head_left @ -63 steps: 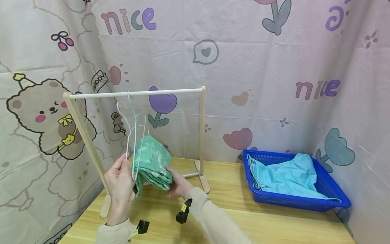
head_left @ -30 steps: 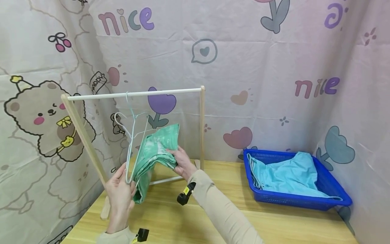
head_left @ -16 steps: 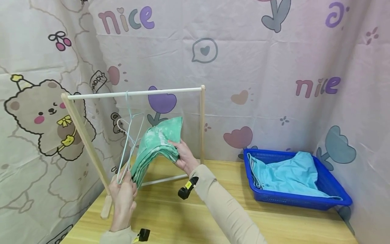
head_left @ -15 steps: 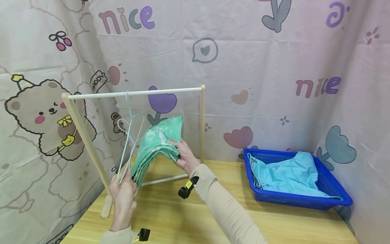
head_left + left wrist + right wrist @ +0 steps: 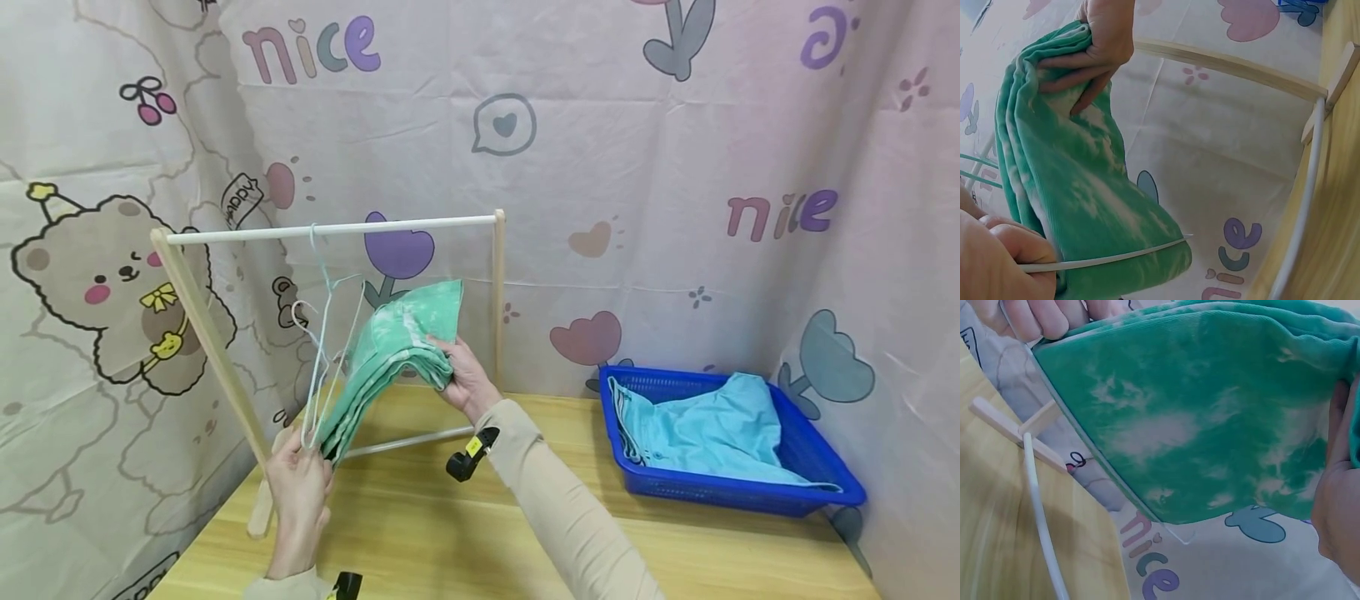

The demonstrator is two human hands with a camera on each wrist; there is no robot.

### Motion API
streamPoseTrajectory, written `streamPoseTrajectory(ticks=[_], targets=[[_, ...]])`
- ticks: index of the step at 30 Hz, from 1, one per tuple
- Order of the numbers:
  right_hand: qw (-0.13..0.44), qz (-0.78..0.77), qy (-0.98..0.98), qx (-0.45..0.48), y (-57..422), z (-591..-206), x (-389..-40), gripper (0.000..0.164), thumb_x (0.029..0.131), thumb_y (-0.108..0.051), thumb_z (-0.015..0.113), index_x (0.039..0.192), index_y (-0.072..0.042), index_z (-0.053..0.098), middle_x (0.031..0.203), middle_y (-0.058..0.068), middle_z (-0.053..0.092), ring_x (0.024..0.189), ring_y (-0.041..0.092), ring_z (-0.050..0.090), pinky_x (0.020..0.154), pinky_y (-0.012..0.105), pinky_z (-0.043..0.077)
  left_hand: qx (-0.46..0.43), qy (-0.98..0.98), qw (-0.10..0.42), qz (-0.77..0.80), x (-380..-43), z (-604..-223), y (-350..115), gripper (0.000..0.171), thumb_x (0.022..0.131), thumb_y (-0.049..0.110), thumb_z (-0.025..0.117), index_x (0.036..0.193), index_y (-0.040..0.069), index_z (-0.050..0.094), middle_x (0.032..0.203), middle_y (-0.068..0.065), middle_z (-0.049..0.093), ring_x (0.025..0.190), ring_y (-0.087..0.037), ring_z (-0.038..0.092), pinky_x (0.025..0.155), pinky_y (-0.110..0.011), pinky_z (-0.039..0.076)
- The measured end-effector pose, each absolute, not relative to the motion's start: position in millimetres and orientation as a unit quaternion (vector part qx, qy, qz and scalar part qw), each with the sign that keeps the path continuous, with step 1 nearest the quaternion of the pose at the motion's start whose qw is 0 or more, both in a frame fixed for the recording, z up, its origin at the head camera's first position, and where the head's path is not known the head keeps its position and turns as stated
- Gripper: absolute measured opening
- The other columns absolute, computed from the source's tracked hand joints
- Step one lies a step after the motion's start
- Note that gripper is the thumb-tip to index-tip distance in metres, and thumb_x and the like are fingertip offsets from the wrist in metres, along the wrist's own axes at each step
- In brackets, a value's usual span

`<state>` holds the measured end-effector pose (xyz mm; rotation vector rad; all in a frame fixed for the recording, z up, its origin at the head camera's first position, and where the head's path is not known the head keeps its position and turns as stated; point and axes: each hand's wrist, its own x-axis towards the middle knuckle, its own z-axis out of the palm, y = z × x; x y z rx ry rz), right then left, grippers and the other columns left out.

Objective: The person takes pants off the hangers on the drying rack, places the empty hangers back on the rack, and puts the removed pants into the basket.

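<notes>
My left hand [image 5: 298,492] pinches a lower corner of a white wire hanger [image 5: 1116,257], its hook tipped up and off the rail. Folded green tie-dyed trousers [image 5: 408,325] stretch between my hands; in the left wrist view the hanger's bar crosses them near their lower end. My right hand [image 5: 467,377] grips the upper, right end, thumb on top, with fingers spread along the cloth in the left wrist view. A light-blue hanger [image 5: 312,242] hangs from the rail beside the white one and overlaps it in the head view.
The small wooden rack has a white top rail [image 5: 405,225] and a low crossbar [image 5: 420,438]. At the right of the wooden table [image 5: 540,533] stands a blue plastic basket [image 5: 720,497] holding folded light-blue trousers [image 5: 705,429]. A printed curtain [image 5: 600,150] closes off the back and sides.
My right hand has moved up and to the right, drawing the trousers out from a bunched fold into a raised arch. My left hand and the white hanger have come lower.
</notes>
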<state>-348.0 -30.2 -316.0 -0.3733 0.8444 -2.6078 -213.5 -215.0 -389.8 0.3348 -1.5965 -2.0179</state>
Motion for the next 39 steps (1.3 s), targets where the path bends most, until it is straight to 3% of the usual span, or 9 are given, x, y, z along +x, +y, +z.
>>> streamPoseTrajectory(ticks=[3,6,12,18,22,27,31,34,39], targets=[[0.185,-0.92,0.317,-0.138,-28.8,-315.1,-348.7,0.045,0.1,0.001,0.044,0.144,-0.008,0.038,0.124,0.018,0.058,0.085,0.02,0.073,0.076,0.028,0.058,0.131,-0.593,0.259,-0.751,-212.1,-391.8,-217.9,0.033,0.104,0.021,0.046,0.123,-0.003,0.057,0.047,0.012,0.038,0.03,-0.003,0.026,0.029,-0.023,0.02],[0.179,-0.912,0.338,-0.15,-26.9,-312.4,-349.4,0.044,0.1,0.0,0.046,0.142,-0.008,0.039,0.118,0.014,0.059,0.086,0.019,0.072,0.076,0.029,0.059,0.132,-0.594,0.251,-0.753,-211.4,-393.6,-220.5,0.033,0.105,0.022,0.044,0.128,0.002,0.057,0.04,0.008,0.029,0.029,-0.004,0.024,0.029,-0.026,0.018],[0.17,-0.922,0.313,-0.15,-19.2,-303.6,-349.7,0.037,0.1,-0.001,0.046,0.136,-0.008,0.043,0.116,0.012,0.059,0.084,0.016,0.072,0.075,0.026,0.059,0.147,-0.626,0.252,-0.723,-209.2,-398.8,-226.9,0.038,0.104,0.021,0.045,0.138,0.007,0.054,0.04,0.009,0.032,0.029,-0.003,0.026,0.028,-0.021,0.022],[0.163,-0.922,0.319,-0.15,-9.9,-297.2,-351.0,0.028,0.099,-0.001,0.048,0.125,-0.01,0.05,0.111,0.01,0.062,0.083,0.016,0.071,0.074,0.027,0.059,0.137,-0.617,0.282,-0.722,-209.3,-400.9,-229.7,0.038,0.103,0.015,0.048,0.138,0.002,0.054,0.039,0.007,0.034,0.028,-0.003,0.026,0.027,-0.021,0.02],[0.162,-0.907,0.356,-0.155,-4.3,-303.1,-351.2,0.031,0.099,-0.001,0.048,0.128,-0.011,0.048,0.108,0.008,0.061,0.081,0.015,0.071,0.072,0.026,0.059,0.143,-0.632,0.298,-0.701,-210.2,-397.5,-230.7,0.039,0.102,0.02,0.051,0.139,0.006,0.055,0.046,0.01,0.044,0.029,-0.003,0.029,0.028,-0.019,0.023],[0.165,-0.883,0.411,-0.154,0.9,-311.4,-349.9,0.04,0.098,-0.002,0.05,0.136,-0.009,0.043,0.104,0.007,0.061,0.079,0.014,0.07,0.071,0.027,0.059,0.158,-0.656,0.336,-0.657,-209.1,-392.7,-232.9,0.037,0.1,0.015,0.056,0.135,0.007,0.059,0.042,0.009,0.04,0.028,-0.003,0.03,0.028,-0.019,0.024],[0.163,-0.867,0.448,-0.148,6.5,-317.8,-348.4,0.045,0.096,-0.003,0.055,0.14,-0.009,0.043,0.103,0.007,0.062,0.077,0.014,0.069,0.069,0.026,0.059,0.146,-0.643,0.393,-0.641,-210.3,-391.0,-233.9,0.031,0.095,0.004,0.058,0.125,0.002,0.066,0.064,0.016,0.063,0.035,0.0,0.03,0.031,-0.015,0.024],[0.168,-0.851,0.477,-0.143,11.6,-323.5,-346.2,0.048,0.095,-0.004,0.057,0.141,-0.01,0.044,0.1,0.007,0.062,0.074,0.013,0.068,0.067,0.027,0.06,0.136,-0.622,0.429,-0.641,-209.6,-390.0,-234.1,0.029,0.093,0.002,0.061,0.122,-0.001,0.067,0.088,0.024,0.067,0.045,0.001,0.034,0.036,-0.012,0.027],[0.17,-0.828,0.512,-0.151,21.2,-331.4,-343.0,0.048,0.094,-0.004,0.058,0.14,-0.009,0.043,0.097,0.005,0.062,0.072,0.013,0.068,0.064,0.027,0.059,0.109,-0.577,0.432,-0.684,-208.2,-384.5,-234.4,0.033,0.096,0.008,0.061,0.126,-0.004,0.063,0.067,0.011,0.061,0.041,0.0,0.036,0.036,-0.011,0.028]])
